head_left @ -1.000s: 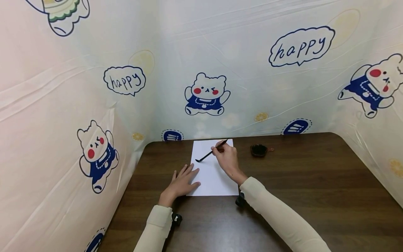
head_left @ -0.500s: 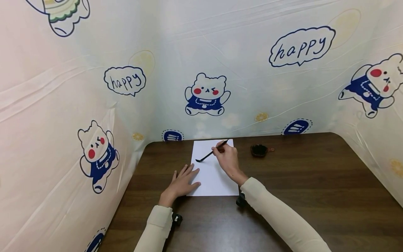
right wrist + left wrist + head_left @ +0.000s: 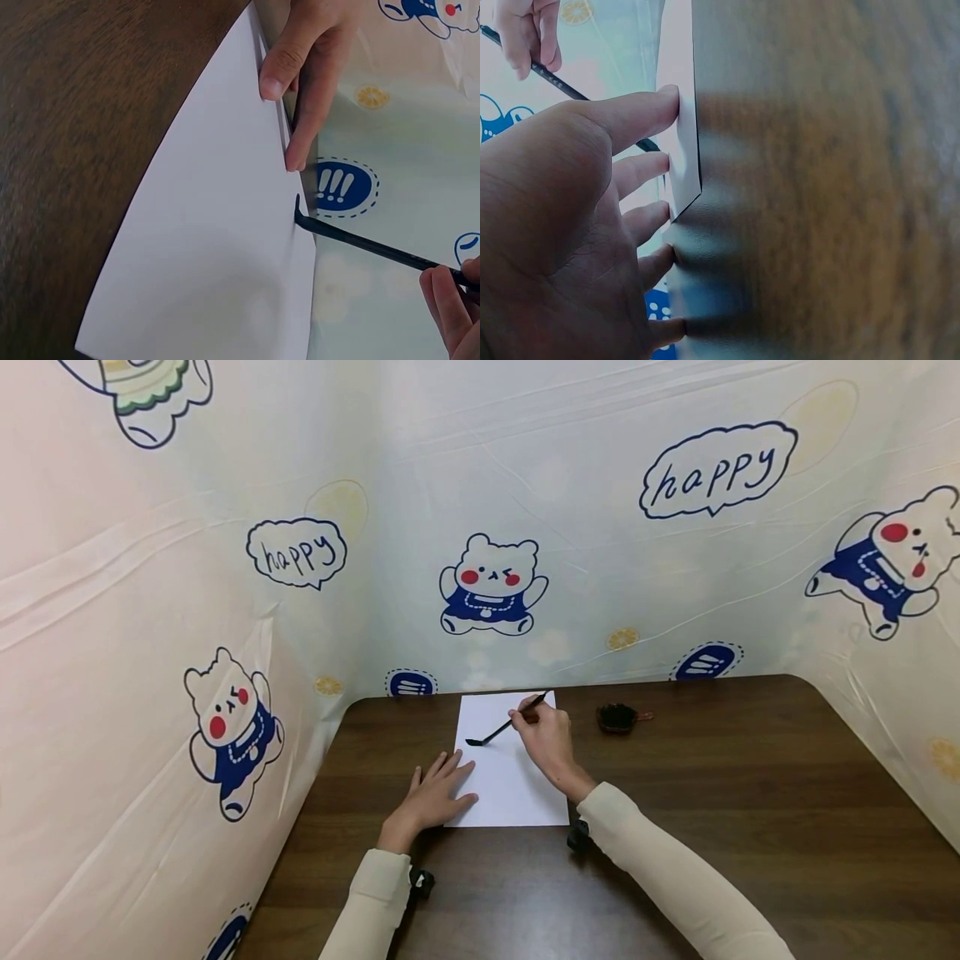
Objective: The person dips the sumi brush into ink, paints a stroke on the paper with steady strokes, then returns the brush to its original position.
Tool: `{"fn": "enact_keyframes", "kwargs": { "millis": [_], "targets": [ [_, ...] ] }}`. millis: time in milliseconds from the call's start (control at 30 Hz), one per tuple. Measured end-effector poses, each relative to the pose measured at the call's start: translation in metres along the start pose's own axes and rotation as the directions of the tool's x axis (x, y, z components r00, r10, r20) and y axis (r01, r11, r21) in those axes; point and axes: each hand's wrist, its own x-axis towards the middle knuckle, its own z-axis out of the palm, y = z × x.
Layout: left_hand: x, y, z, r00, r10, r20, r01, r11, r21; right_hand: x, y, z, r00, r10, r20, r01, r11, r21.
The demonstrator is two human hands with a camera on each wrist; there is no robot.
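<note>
A white sheet of paper (image 3: 510, 785) lies on the dark wooden table. My right hand (image 3: 547, 739) pinches a dark writing brush (image 3: 498, 731) by its upper handle, tilted up to the right. The black brush tip meets the paper near its left edge, where a short black mark (image 3: 472, 742) shows. In the right wrist view the brush (image 3: 367, 244) bends at its tip against the sheet. My left hand (image 3: 431, 793) rests with spread fingers on the paper's lower left edge. From the left wrist, the thumb (image 3: 641, 116) and fingertips line up along the sheet.
A small dark ink dish (image 3: 617, 718) with a reddish-brown handle stands right of the paper. The wooden table (image 3: 712, 827) ends at a printed fabric curtain (image 3: 585, 527) behind and at both sides. Small black devices sit at both wrists.
My right hand has shifted slightly to the right with the brush, and a short black stroke now shows at its tip. My left hand has stayed in place.
</note>
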Motion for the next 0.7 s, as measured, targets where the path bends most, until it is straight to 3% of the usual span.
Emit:
{"fn": "enact_keyframes", "kwargs": {
  "millis": [700],
  "targets": [
    [0.000,-0.004,0.003,0.999,0.031,-0.012,-0.032,0.999,-0.036,0.000,0.007,-0.019,1.000,-0.005,-0.030,0.004,0.999,-0.045]
  ]
}}
